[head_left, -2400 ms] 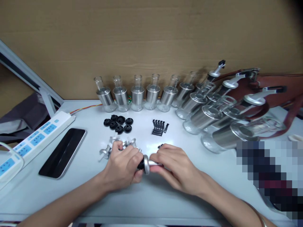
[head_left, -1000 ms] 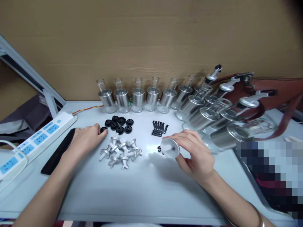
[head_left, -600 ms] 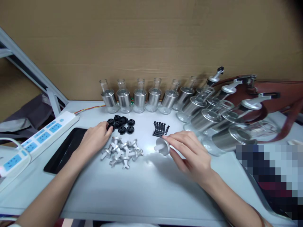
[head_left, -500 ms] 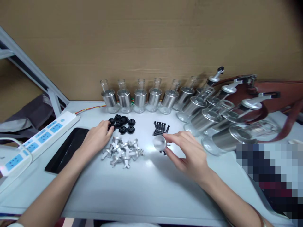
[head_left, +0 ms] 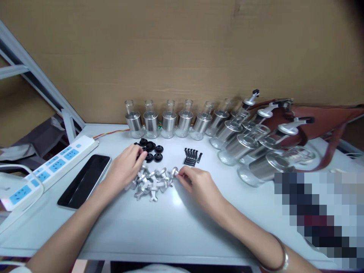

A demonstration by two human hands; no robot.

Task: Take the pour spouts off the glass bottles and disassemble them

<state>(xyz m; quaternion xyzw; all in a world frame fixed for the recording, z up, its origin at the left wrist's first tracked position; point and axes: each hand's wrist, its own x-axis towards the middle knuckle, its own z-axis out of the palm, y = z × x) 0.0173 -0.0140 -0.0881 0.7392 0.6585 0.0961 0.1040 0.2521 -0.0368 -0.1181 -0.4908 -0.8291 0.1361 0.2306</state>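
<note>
My right hand (head_left: 200,185) pinches a small silver metal spout (head_left: 174,171) at the right edge of a heap of similar silver spouts (head_left: 153,184). Beside several round black stoppers (head_left: 158,157), my left hand (head_left: 127,165) has its thumb and fingers closed together; a black stopper seems to be between the fingertips, partly hidden. Small black levers (head_left: 190,162) lie in rows just beyond my right hand. Glass bottles with steel sleeves (head_left: 150,121) stand in a line behind these parts.
More bottles (head_left: 241,146) stand at the right, some with spouts fitted, before a brown leather bag (head_left: 321,117). A black phone (head_left: 85,182) and a white power strip (head_left: 51,170) lie at the left. Cardboard (head_left: 182,53) rises behind.
My right hand has moved left with the spout, from beside the black levers to the silver heap. My left hand has shifted slightly right at the stoppers. The view has shifted a little.
</note>
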